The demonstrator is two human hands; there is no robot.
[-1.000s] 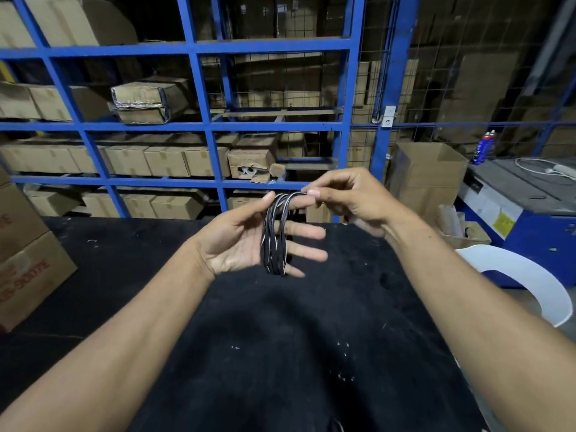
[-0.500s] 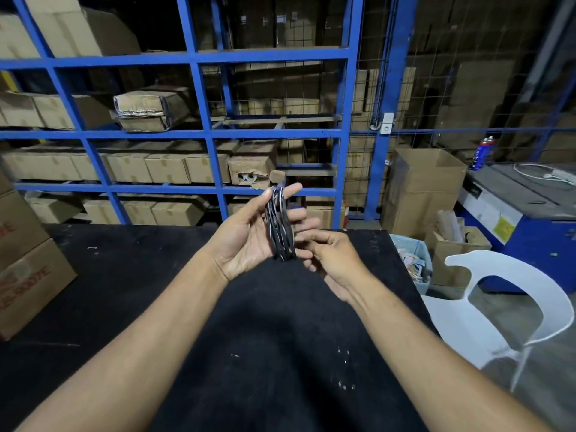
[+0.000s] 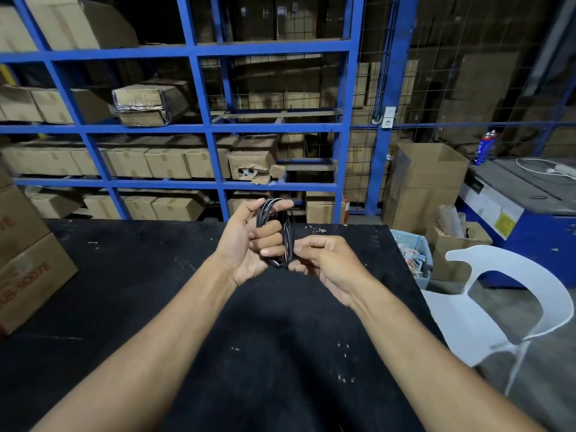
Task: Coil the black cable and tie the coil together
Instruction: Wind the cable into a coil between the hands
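Observation:
The black cable (image 3: 288,232) is wound into a narrow upright coil of several loops, held above the far part of the black table (image 3: 140,291). My left hand (image 3: 249,241) is curled around the coil, fingers passing through the loops and thumb at the top. My right hand (image 3: 327,263) is just right of the coil's lower end, its thumb and forefinger pinched at the bottom of the loops. The cable's free end is hidden among the loops and fingers.
A cardboard box (image 3: 28,263) stands on the table's left side. Behind the table is a blue rack (image 3: 199,129) with cartons. To the right stand a white plastic chair (image 3: 498,310), a bin (image 3: 414,257) and open boxes (image 3: 427,182).
My left fingers have closed from flat to curled around the coil. My right hand dropped from the coil's top to its lower end. The view tilted down slightly.

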